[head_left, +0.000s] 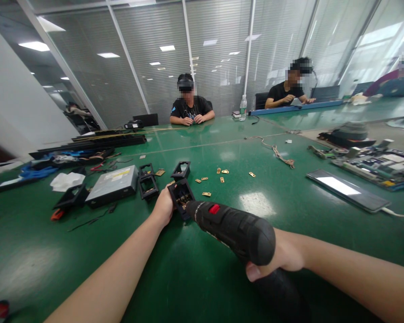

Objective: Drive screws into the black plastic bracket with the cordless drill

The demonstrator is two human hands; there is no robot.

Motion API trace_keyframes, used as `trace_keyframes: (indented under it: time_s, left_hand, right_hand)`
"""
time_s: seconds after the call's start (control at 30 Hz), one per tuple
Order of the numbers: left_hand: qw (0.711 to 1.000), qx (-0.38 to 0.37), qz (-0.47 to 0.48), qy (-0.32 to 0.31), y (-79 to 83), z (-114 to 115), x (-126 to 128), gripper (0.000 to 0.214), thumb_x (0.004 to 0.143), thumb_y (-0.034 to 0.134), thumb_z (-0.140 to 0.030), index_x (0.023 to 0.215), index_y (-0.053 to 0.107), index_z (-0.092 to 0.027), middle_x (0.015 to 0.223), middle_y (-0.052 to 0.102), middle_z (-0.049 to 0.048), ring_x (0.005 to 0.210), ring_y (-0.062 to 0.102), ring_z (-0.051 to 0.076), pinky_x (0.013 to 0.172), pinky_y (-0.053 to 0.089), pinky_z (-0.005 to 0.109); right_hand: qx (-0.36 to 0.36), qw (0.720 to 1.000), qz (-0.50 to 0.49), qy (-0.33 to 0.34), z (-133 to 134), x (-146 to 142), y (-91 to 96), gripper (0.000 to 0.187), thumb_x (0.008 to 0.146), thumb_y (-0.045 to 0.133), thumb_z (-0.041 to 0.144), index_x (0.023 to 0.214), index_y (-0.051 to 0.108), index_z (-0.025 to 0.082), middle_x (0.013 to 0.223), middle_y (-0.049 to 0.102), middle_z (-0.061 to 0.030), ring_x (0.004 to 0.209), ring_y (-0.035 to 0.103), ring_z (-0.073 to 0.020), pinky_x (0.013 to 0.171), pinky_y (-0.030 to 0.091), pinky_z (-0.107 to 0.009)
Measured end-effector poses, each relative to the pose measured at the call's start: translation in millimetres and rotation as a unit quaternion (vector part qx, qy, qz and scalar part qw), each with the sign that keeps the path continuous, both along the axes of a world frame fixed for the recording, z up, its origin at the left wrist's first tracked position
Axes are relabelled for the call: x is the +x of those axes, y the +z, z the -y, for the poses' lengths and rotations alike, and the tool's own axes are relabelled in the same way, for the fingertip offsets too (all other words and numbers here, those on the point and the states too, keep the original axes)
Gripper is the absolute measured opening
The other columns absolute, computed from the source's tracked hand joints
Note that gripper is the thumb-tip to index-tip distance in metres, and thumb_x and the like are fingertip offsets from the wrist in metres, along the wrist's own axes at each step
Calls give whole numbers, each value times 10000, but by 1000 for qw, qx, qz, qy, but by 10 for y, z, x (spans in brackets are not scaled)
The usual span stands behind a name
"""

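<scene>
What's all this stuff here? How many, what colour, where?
Table: one, green, throughout.
Power drill: one, black, centre.
Held housing: one, black, at drill's tip.
Other housings: at least three, black, nearby.
Small plates: at least seven, gold, beyond drill.
Disc drive: one, silver, left.
Clutter: uncounted, black and blue, left.
Cord: one, beige, right.
Flat device: one, dark, right.
Circuit boards: uncounted, mixed, right.
Bottle: one, clear, far side.
Other people: at least three, two black-shirted, far side.
Left hand: one, on held housing.
Right hand: one, on drill.
</scene>
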State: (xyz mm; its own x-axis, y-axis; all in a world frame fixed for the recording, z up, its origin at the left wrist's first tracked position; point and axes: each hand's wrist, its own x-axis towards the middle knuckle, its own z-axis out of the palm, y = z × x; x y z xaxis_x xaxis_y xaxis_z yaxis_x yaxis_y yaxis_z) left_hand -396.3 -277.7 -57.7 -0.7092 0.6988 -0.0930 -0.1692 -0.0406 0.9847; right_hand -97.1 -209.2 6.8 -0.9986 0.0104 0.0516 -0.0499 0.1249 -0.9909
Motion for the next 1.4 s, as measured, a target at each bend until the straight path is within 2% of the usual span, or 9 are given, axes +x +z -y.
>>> trace_keyframes:
  time_s: [0.2, 0.4, 0.63, 0.97, 1.17, 1.4]
  left_hand:
    - [1000, 8, 16, 8, 41, 1, 31, 290, 725, 655, -459, 863, 617, -207, 676, 646, -15, 592, 625, 188, 582, 502, 295]
    - [999, 10, 36, 11, 46, -8, 27, 275, 719, 651, -451, 843, 601, -211, 667, 619, -22, 578, 607, 179, 581, 498, 294]
    - [1000, 4, 17, 14, 20, -5, 8, 273, 744, 641, -468, 824, 619, -207, 653, 629, -9, 609, 636, 200, 607, 519, 312]
    - [1000, -1, 5, 1, -3, 20, -8, 329, 773, 613, -500, 900, 654, -199, 738, 695, 29, 705, 683, 237, 641, 530, 335]
    - [1000, -1, 6, 8, 13, 4, 6, 320, 771, 619, -499, 874, 651, -197, 732, 696, 27, 709, 687, 239, 646, 538, 338]
    - [1000, 13, 6, -6, -23, 11, -22, 288, 775, 624, -464, 871, 644, -194, 688, 661, 3, 661, 671, 215, 631, 536, 325]
  right_hand:
    - [-18, 1000, 17, -10, 5, -4, -5, 824, 688, 895, 416, 1395, 567, 148, 1419, 591, -133, 1398, 443, -368, 1186, 305, -533]
    - [-16, 1000, 8, -19, 7, -2, 4, 882, 673, 909, 384, 1435, 530, 156, 1523, 502, -137, 1450, 372, -371, 1203, 275, -515]
    - [-25, 1000, 2, -9, 9, 8, 33, 865, 707, 888, 393, 1447, 514, 145, 1534, 484, -148, 1459, 357, -367, 1211, 244, -534]
    - [-31, 999, 21, 1, -8, -9, 22, 873, 637, 930, 378, 1404, 571, 166, 1423, 591, -145, 1409, 426, -391, 1177, 312, -530]
    - [-29, 999, 17, -9, 2, -3, 11, 895, 649, 917, 384, 1432, 542, 166, 1492, 528, -154, 1455, 354, -393, 1197, 270, -529]
    - [-9, 1000, 16, -5, -2, 0, 9, 806, 682, 894, 420, 1374, 586, 146, 1432, 575, -161, 1414, 419, -381, 1175, 318, -511]
